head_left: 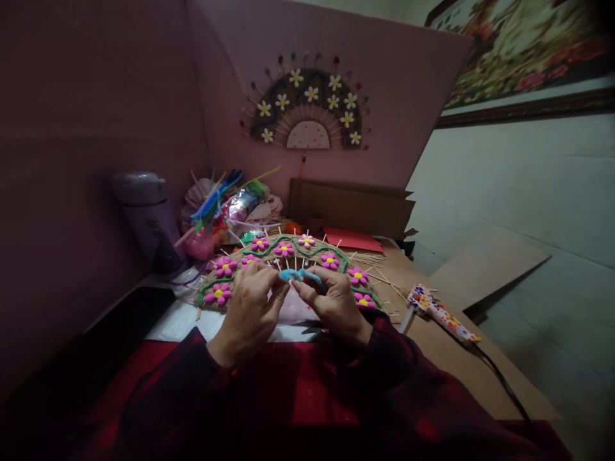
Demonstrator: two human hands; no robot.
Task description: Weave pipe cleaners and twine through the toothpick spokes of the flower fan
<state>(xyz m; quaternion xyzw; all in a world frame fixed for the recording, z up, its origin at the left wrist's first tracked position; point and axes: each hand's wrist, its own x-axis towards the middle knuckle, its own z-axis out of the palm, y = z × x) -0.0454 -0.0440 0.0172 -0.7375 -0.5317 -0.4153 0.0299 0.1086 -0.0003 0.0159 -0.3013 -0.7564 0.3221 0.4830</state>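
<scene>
Between my two hands is a light-blue pipe cleaner [291,275], bunched or coiled, with a darker blue stretch running to the right. My left hand [252,307] pinches its left end, and my right hand [336,304] grips the right part between thumb and fingers. Just behind and below them lies a fan-shaped craft piece [259,255] of brown twine and thin sticks. Pink flowers [225,266] with yellow centres and a wavy green strip [342,255] decorate it. My hands cover part of its middle and its pale pink base [294,310].
A flower-patterned glue gun [444,317] with a black cord lies at right. Pipe cleaners [218,198] and bagged supplies are heaped at back left beside a purple flask [148,218]. Cardboard [350,206] and red paper [353,239] lie behind. A similar fan [307,105] hangs on the pink panel.
</scene>
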